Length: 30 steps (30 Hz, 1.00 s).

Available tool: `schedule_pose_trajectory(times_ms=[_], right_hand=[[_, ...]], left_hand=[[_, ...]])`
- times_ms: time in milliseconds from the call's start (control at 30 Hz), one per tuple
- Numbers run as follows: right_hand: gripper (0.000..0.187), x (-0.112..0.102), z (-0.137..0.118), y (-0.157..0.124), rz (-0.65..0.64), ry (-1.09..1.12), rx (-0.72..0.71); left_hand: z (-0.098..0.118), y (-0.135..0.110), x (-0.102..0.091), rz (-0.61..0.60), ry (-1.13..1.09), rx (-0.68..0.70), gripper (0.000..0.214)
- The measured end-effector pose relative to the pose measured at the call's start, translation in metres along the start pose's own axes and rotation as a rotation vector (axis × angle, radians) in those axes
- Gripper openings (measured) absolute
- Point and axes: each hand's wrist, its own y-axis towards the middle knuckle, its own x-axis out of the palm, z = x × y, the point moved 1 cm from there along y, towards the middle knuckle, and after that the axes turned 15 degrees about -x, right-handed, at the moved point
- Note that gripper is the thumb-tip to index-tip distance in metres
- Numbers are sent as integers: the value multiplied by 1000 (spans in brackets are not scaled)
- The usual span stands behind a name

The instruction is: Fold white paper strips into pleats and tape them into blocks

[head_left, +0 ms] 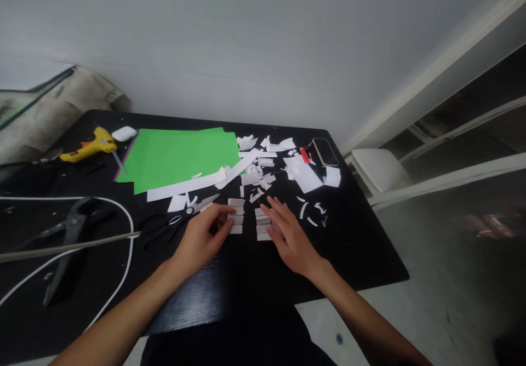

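Two short columns of small white paper pieces lie side by side on the black table. Beside the left column [237,220] is my left hand [204,233], its thumb and index finger apart and touching the pieces' left edge. My right hand [290,237] rests with outstretched fingers over the right side of the other column [262,229], hiding part of it. Neither hand grips anything that I can see. Black-handled scissors [175,219] lie just left of my left hand, blades partly opened. White paper scraps [257,177] are scattered beyond both columns.
Green sheets [181,155] and a long white strip [184,186] lie at the back left, near a yellow glue gun [96,145]. A white cable [130,245] loops over large dark shears [68,251]. A phone [325,152] lies at the back right.
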Motion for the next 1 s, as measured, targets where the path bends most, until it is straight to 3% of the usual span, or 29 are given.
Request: schedule_pose_trajectory(times_ms=[133, 233, 333, 500, 600, 833, 1000], right_hand=[[39, -13, -2, 11, 224, 135, 26], [38, -21, -3, 25, 267, 296, 29], [40, -21, 2, 38, 169, 248, -9], [61, -4, 11, 42, -181, -125, -94], [64, 7, 12, 37, -302, -282, -57], [59, 14, 12, 31, -355, -348, -14], [60, 13, 10, 27, -273, -317, -70]], left_hand=[[-2, 0, 1, -8, 10, 6, 17], [-3, 0, 1, -11, 30, 18, 17], [-4, -1, 0, -9, 45, 27, 17], [-2, -1, -1, 1, 58, 23, 16], [1, -1, -2, 6, 58, 25, 16], [4, -1, -2, -12, 58, 21, 16], [1, -1, -1, -19, 70, 11, 17]])
